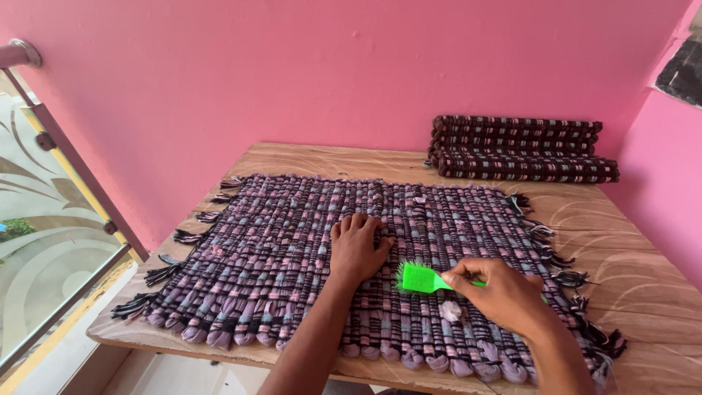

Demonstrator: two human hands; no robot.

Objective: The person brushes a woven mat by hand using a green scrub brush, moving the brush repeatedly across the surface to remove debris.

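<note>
The wide wooden counter point(643, 285) in front of you carries everything, set against a pink wall. Across its middle lies the large purple, black and pale-blue woven rag mat point(292, 241), flat, with dark fringe spilling off at 3 and 9 o'clock. At 1 o'clock from the mat, well apart near the wall, sits a folded stack of darker woven mats point(519, 150).

Your left hand point(356, 247) rests palm down on the mat's centre, fingers spread flat, gripping nothing, only pressing the weave. Your right hand point(504, 292), at 4 o'clock from it, has its grip clamped on the handle of a small bright green plastic brush point(418, 279), bristles touching the mat just beside your left thumb.

The mat looks soft, floppy and fairly heavy, likely to bunch unless pinned. The brush looks light and stiff; hold it by the handle. A small pale lint tuft point(451, 311) lies under your right hand.
</note>
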